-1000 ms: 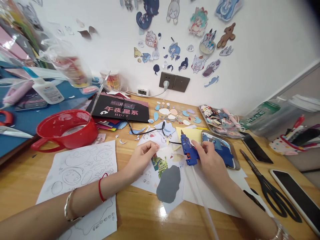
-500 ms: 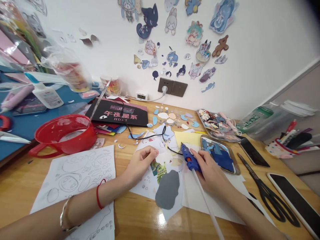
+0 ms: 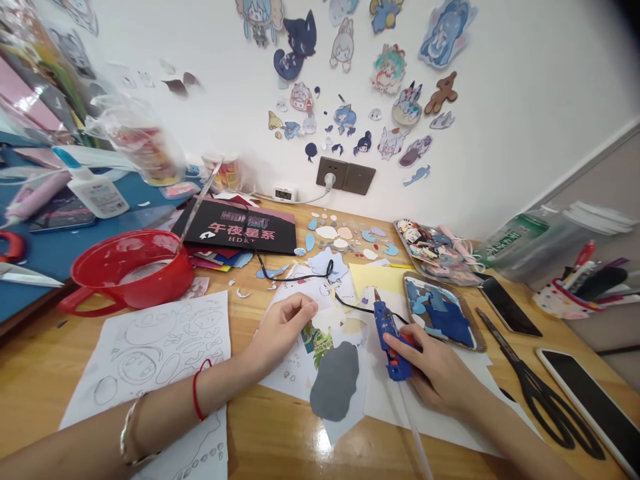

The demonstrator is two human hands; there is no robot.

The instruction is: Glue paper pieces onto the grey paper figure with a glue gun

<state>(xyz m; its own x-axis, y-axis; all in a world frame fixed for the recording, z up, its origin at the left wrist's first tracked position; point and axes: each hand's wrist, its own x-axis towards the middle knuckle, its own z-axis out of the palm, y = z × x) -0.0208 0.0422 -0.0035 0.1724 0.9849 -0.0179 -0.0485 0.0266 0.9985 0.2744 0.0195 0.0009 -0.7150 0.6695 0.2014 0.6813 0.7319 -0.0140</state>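
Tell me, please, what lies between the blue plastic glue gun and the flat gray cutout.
In the head view, white paper lies between the glue gun and the gray cutout.

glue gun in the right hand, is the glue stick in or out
In: the pale glue stick juts from the back of the blue glue gun; its inner end is hidden.

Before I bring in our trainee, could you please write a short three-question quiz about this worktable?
1. Which item is in the right hand: (a) a red pen, (b) the blue glue gun, (c) a glue bottle?
2. True or false: the white-edged phone lies to the right of the black scissors.
3. Fill in: the large cutout lying between the left hand and the right hand is ____ in colour.

Key: 1. b; 2. true; 3. grey.
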